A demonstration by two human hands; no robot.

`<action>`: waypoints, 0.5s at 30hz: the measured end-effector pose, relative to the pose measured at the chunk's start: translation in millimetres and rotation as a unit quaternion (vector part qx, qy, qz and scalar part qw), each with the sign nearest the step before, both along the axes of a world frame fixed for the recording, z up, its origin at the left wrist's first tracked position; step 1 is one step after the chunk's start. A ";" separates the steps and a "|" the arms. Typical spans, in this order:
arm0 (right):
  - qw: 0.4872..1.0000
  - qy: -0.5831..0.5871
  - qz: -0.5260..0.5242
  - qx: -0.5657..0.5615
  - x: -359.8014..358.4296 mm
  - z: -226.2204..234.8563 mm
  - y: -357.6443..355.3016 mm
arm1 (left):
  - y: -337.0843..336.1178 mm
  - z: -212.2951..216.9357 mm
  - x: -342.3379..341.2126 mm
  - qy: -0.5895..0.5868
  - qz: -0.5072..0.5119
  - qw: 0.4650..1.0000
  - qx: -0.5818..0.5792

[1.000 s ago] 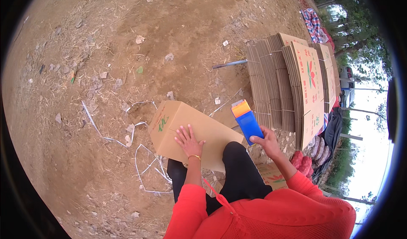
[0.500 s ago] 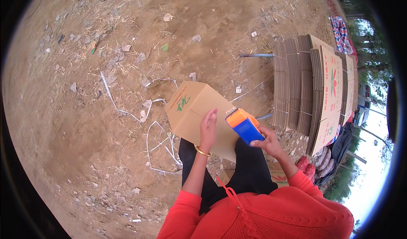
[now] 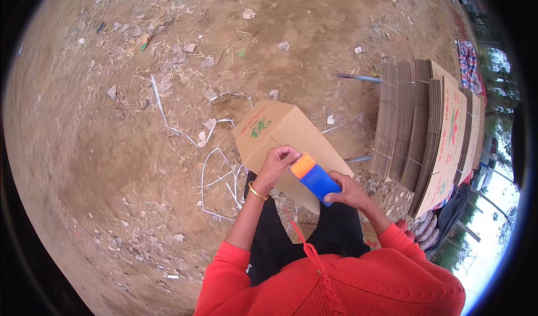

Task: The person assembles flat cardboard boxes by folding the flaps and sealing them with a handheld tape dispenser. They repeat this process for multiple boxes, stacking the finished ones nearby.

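Note:
A brown cardboard box [image 3: 276,128] with green and red print rests against my knees. In my right hand [image 3: 348,191] is a blue and orange tape dispenser [image 3: 318,181], gripped at its blue end and tilted over the box. My left hand [image 3: 276,163] has its fingers curled and pinched together right at the dispenser's orange end. What those fingertips hold, if anything, is too small to make out. A gold bangle [image 3: 257,191] circles my left wrist.
Stacks of flattened cardboard boxes [image 3: 412,120], tied in bundles, stand on metal bars [image 3: 358,78] at the right. White plastic strapping [image 3: 204,190] lies on the dirt ground [image 3: 140,176] left of my knees. Rolled sacks [image 3: 430,231] lie beyond my right arm.
My left hand has gone from open fingers over the box to a pinch at the dispenser's orange end. The dispenser has tipped and shifted slightly down. The whole view has swung a little.

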State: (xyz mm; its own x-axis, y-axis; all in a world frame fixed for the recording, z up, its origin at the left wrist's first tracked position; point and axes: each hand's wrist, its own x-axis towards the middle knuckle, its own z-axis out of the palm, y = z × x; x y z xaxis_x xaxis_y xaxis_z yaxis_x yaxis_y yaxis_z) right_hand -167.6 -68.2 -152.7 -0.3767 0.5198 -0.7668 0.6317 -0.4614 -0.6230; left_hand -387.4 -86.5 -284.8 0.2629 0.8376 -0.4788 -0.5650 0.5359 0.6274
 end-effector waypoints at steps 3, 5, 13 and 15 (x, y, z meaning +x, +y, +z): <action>0.994 -0.014 -0.081 -0.073 -18.2 -13.2 -4.0 | -5.3 -14.5 1.1 0.044 0.034 0.998 0.014; 0.993 -0.023 -0.080 -0.083 -21.7 -21.9 -4.5 | -7.0 -20.8 -0.6 0.140 0.036 0.989 0.002; 0.991 -0.066 -0.085 -0.085 -4.5 -26.3 -9.3 | 32.1 -95.1 -43.7 0.301 0.193 0.930 -0.087; 0.984 -0.081 -0.100 -0.120 1.9 -25.4 -11.2 | 54.7 -126.5 -75.9 0.359 0.205 0.904 -0.111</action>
